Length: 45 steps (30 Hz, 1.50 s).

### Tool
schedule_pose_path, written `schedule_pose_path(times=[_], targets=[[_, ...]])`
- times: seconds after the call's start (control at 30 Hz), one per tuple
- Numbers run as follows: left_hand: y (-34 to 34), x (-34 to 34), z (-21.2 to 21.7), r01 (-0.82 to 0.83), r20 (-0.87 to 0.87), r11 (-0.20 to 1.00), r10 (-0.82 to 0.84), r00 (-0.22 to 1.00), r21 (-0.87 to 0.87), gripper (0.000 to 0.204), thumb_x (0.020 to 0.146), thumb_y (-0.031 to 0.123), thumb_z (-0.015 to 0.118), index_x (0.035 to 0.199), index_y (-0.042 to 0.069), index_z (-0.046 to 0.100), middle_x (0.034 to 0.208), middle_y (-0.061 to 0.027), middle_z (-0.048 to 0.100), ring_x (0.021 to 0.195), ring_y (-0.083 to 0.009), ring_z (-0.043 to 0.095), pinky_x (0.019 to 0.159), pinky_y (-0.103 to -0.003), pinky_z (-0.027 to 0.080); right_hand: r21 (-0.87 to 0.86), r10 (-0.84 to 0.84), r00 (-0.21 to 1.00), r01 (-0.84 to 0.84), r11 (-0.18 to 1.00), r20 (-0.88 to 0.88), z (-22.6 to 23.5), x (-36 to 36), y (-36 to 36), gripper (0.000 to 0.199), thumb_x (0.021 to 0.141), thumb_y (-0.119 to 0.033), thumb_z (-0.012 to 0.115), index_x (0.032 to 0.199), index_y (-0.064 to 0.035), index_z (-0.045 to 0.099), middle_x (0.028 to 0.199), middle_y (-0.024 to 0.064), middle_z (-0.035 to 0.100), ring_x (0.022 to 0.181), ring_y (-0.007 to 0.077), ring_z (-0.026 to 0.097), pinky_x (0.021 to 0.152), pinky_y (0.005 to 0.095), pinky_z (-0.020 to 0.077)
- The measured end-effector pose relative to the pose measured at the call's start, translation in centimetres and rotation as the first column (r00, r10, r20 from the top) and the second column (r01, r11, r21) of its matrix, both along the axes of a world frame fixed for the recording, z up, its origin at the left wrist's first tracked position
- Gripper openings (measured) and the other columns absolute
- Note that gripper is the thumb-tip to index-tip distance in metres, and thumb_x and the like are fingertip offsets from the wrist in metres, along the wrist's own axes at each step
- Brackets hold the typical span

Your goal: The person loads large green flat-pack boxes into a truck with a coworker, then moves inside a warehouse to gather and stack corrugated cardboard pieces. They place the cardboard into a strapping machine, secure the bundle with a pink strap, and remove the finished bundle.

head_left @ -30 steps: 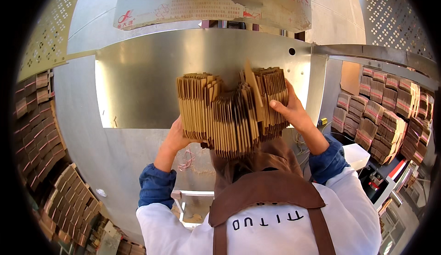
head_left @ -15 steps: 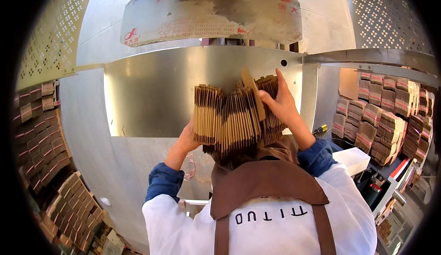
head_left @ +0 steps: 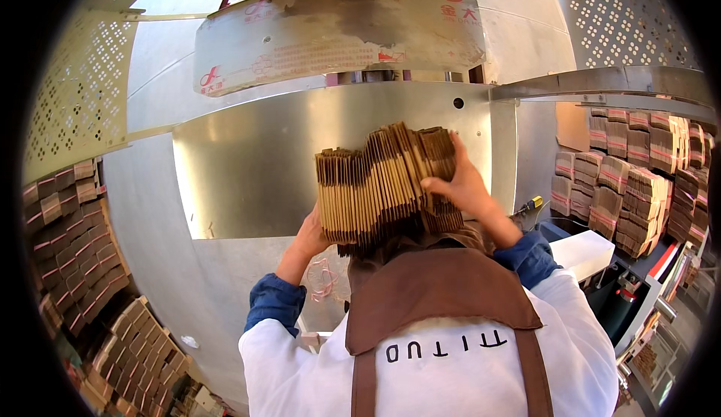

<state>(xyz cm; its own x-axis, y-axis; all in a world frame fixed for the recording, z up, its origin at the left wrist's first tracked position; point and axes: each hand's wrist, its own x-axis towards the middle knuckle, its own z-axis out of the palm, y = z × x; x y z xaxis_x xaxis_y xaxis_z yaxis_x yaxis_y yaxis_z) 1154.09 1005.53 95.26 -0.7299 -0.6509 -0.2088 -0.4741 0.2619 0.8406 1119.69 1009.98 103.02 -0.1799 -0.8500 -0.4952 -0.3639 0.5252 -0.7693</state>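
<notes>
Between my two hands stands a row of flat brown cardboard pieces (head_left: 368, 188), packed on edge like a fanned block. The middle of the row rises higher than its left end. My left hand (head_left: 309, 233) grips the block's left end, with its fingers mostly hidden behind the cardboard. At the right end, my right hand (head_left: 469, 184) clasps the block, thumb bent over the near face and fingers stretched along the side. The block's lower edge overlaps the brown apron (head_left: 443, 289) in view.
A shiny metal work surface (head_left: 248, 169) lies beyond the block, below a worn metal panel (head_left: 338, 38). Bundled cardboard stacks fill the left (head_left: 75, 244) and the right (head_left: 631, 184). Perforated metal guards (head_left: 627, 23) flank the top. A white box (head_left: 582, 255) sits near my right elbow.
The piece that stuck up at a slant has come into line with the others. The dip in the row has closed, and its middle now stands higher.
</notes>
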Motion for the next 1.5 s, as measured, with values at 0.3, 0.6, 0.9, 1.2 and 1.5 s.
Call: schedule_pose_path(times=[0.3,0.6,0.9,1.2,1.5], targets=[[-0.2,1.4,-4.0,0.164,0.044,0.962,-0.158,0.986,-0.219,0.044,0.078,0.019,0.065,0.120,0.007,0.058,0.121,-0.0115,0.057,0.114,-0.0337,0.050,0.103,-0.045,0.037,-0.016,0.031,0.928,-0.027,1.000,0.371,-6.8,-4.3,3.7,0.064,0.100,-0.041,0.036,0.146,0.0006,0.022,0.148,0.0167,0.033,0.135,0.0304,0.033,0.111,0.0361,0.0263],[-1.3,-2.0,-1.9,0.169,-0.015,0.970,-0.175,0.985,-0.176,0.048,0.076,0.017,0.067,0.119,0.001,0.055,0.120,-0.0172,0.056,0.111,-0.0389,0.052,0.098,-0.045,0.042,-0.125,0.177,0.962,-0.153,0.980,0.209,-11.3,-3.8,5.1,0.058,0.104,-0.038,0.017,0.143,0.0033,0.029,0.135,0.0205,0.046,0.129,0.0282,0.040,0.110,0.0326,0.0276],[-5.3,-7.3,12.0,-0.076,-0.041,0.717,0.144,0.989,0.692,0.066,0.070,0.021,0.082,0.124,0.000,0.052,0.121,-0.0093,0.058,0.111,-0.0174,0.054,0.096,-0.035,0.044,0.149,-0.087,0.856,0.012,0.989,0.509,-0.2,-9.6,-0.1,0.070,0.099,-0.055,0.029,0.132,0.0034,0.048,0.115,0.0117,0.060,0.102,0.0155,0.055,0.086,0.0286,0.0445],[-10.2,-12.4,1.3,-0.326,0.393,0.388,-0.106,0.913,0.862,0.062,0.080,0.054,0.067,0.119,0.007,0.056,0.104,-0.0055,0.064,0.087,-0.0168,0.063,0.076,-0.034,0.052,0.280,0.290,0.947,-0.318,0.906,0.136,-15.5,-15.2,0.8,0.032,0.089,-0.024,0.051,0.107,0.0014,0.057,0.093,0.0228,0.064,0.086,0.0360,0.063,0.072,0.0395,0.0497],[-7.9,-11.6,-2.1,-0.418,0.345,0.403,0.242,0.907,0.814,0.059,0.079,0.053,0.070,0.116,0.008,0.058,0.094,-0.0023,0.063,0.067,-0.0125,0.051,0.058,-0.026,0.038,0.417,-0.101,0.955,-0.026,0.908,0.280,-9.2,-14.6,-0.6,0.088,0.087,-0.074,0.027,0.109,0.0045,0.061,0.096,0.0146,0.062,0.084,0.0230,0.055,0.074,0.0357,0.0455]])
